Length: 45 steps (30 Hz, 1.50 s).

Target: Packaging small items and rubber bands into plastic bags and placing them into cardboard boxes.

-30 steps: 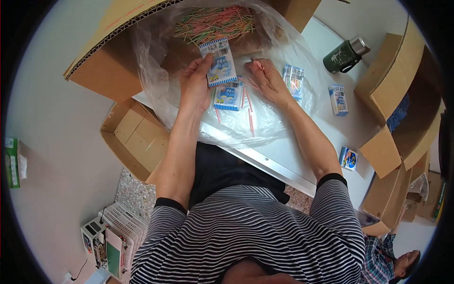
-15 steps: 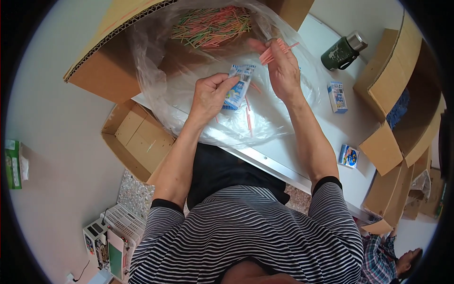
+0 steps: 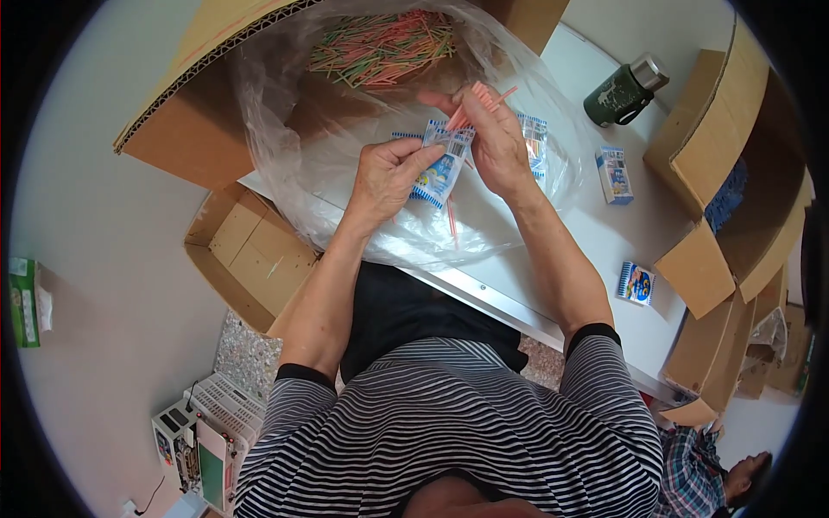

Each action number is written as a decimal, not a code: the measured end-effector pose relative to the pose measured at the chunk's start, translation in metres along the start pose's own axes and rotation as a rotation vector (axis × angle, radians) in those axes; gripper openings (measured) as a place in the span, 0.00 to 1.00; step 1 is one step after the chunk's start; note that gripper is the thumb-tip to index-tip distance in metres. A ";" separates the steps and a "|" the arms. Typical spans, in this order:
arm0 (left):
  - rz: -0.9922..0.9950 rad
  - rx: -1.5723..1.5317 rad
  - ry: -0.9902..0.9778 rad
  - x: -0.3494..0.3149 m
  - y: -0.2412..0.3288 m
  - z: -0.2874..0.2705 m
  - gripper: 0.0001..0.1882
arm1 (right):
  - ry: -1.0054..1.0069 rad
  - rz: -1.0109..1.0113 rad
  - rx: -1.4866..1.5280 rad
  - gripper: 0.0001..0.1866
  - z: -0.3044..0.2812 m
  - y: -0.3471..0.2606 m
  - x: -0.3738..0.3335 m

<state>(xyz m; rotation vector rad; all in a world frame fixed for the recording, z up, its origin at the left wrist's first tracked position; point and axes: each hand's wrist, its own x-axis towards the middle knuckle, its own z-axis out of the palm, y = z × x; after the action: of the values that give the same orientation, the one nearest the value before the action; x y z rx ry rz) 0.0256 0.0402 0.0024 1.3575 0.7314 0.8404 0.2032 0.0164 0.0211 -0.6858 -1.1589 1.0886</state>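
Observation:
My left hand (image 3: 390, 177) is closed on a small blue-and-white printed plastic packet (image 3: 439, 173), its thumb pressed on the front. A bundle of thin pink sticks (image 3: 471, 105) sits in my right hand (image 3: 499, 142), between thumb and fingers. The lower ends of the sticks meet the top edge of the packet; whether any are inside I cannot tell. Behind my right wrist another blue-and-white packet (image 3: 534, 142) lies on clear plastic sheeting (image 3: 345, 216). A few loose pink sticks (image 3: 452, 220) rest on that sheeting, below the held packet.
A large cardboard box (image 3: 186, 129), lined with the sheeting, holds a heap of pink and green sticks (image 3: 380, 47). On the white table (image 3: 596, 233) are two more packets, a dark green flask (image 3: 626, 91) and open boxes (image 3: 691, 250) at right. A person (image 3: 691, 475) is at lower right.
My right hand has come left and slightly down, bringing the pink sticks to the packet's top edge. The packet behind my right wrist has come into sight.

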 end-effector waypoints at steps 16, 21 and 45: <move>0.045 -0.146 0.132 0.001 -0.017 0.007 0.11 | 0.053 0.454 0.130 0.26 0.005 -0.005 0.002; 0.084 -0.270 0.175 -0.001 -0.015 0.007 0.11 | 0.225 0.351 0.236 0.20 0.018 -0.013 -0.007; -0.100 0.803 0.389 -0.006 -0.021 -0.035 0.14 | -0.103 -0.207 -1.564 0.12 -0.021 0.016 0.079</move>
<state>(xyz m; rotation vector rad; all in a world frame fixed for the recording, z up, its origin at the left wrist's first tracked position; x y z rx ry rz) -0.0052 0.0524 -0.0216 1.8538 1.5390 0.7646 0.2204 0.0974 0.0302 -1.6158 -2.0358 -0.1831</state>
